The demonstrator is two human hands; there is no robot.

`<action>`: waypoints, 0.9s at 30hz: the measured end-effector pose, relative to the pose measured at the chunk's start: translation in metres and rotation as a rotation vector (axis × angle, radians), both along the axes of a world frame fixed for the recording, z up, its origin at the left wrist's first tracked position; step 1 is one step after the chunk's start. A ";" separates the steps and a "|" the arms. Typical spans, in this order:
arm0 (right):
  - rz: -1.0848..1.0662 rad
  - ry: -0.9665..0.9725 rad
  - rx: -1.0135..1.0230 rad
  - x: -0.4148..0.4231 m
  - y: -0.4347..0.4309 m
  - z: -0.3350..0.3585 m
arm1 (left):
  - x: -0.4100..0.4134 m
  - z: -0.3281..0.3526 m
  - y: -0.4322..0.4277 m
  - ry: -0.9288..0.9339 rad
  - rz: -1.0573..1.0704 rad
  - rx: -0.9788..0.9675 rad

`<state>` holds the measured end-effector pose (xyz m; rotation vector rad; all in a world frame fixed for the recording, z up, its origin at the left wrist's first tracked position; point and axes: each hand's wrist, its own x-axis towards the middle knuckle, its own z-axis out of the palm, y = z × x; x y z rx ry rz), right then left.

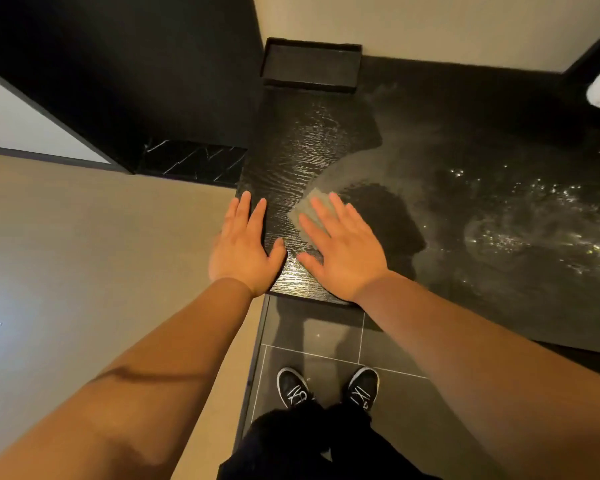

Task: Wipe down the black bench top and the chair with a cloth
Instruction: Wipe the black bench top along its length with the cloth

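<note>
In the head view, the right grip lies flat with its fingers straight and spread, pressing a grey cloth onto the black table near its front left corner. The left grip rests flat on the table's left edge, fingers straight, holding nothing, near the cloth. Wet streaks glisten to the right. A black tray sits at the back.

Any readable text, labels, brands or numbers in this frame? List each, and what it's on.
No readable text.
On the black bench top: wood grain and wet streaks only.
On the cloth under the right hand: no print showing.
On the black shoes: white marks look like laces, no letters.
On the black tray at the back: nothing.
</note>
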<state>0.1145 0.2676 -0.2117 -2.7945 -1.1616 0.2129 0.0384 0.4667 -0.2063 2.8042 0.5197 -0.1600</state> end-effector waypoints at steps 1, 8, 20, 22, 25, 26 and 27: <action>0.094 0.000 0.000 -0.001 0.003 -0.002 | 0.000 0.000 0.000 0.000 -0.002 0.006; 0.051 0.026 0.039 0.064 -0.021 0.001 | 0.002 0.002 -0.001 -0.009 0.012 -0.022; 0.221 0.102 0.027 0.020 0.006 0.005 | 0.001 0.003 -0.002 -0.004 0.017 -0.006; 0.265 0.152 0.021 0.038 0.001 0.007 | 0.001 0.003 -0.001 -0.004 0.012 -0.013; 0.109 0.143 0.056 0.075 -0.014 0.010 | 0.002 0.004 0.000 -0.001 0.012 -0.017; 0.019 0.123 0.057 0.086 -0.020 0.010 | 0.002 0.005 0.000 -0.002 0.010 -0.019; -0.066 0.112 0.046 0.093 -0.026 0.009 | 0.002 0.005 0.000 -0.002 0.013 -0.025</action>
